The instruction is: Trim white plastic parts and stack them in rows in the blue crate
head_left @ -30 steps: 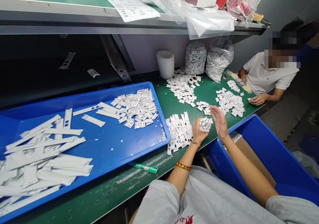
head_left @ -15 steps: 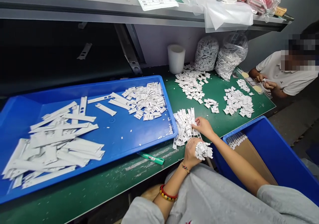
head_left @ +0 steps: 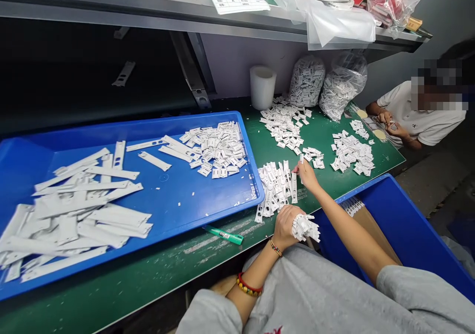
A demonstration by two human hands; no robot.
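Note:
My left hand [head_left: 286, 226] is closed round a bundle of white plastic strips [head_left: 305, 227] near the table's front edge; their ends jut out to the right. My right hand [head_left: 308, 174] is farther forward, its fingers pinched on a white plastic strip [head_left: 294, 188] at the right side of a strip pile [head_left: 272, 188]. A small white end shows by its fingertips, and the fingers partly hide what they grip. Just beyond lies a small cluster of short white pieces [head_left: 313, 157].
A blue tray [head_left: 208, 213] with long strips and short pieces is on the left, a green marker [head_left: 224, 235] before it. Two filled bags [head_left: 307, 84] and a white roll [head_left: 262, 89] stand behind. A blue bin [head_left: 415, 225] is at right; a co-worker [head_left: 419, 111] sits beyond.
My right hand went from open beside the bundle to the strip pile, then slightly forward and right with a strip. My left hand moved down toward my body, still holding the bundle.

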